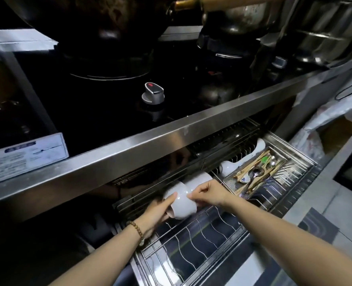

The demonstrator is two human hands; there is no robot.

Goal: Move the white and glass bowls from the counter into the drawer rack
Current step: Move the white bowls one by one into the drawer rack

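Head view, from the left: the left grip [156, 211] cups the underside of a white bowl [183, 205], thumb along its wall, holding it tipped on its side over the drawer rack [202, 234], below the steel tabletop [150, 145] edge. The right grip [208, 193] pinches the same bowl's rim. Just behind it, a second white bowl [197, 179] lies in the rack; further right is a cutlery tray [233, 187]. The step looks like seating this bowl beside its neighbour. Next, I judge, ease it between the wires and release gently so porcelain does not knock. No glass bowl plainly shows.
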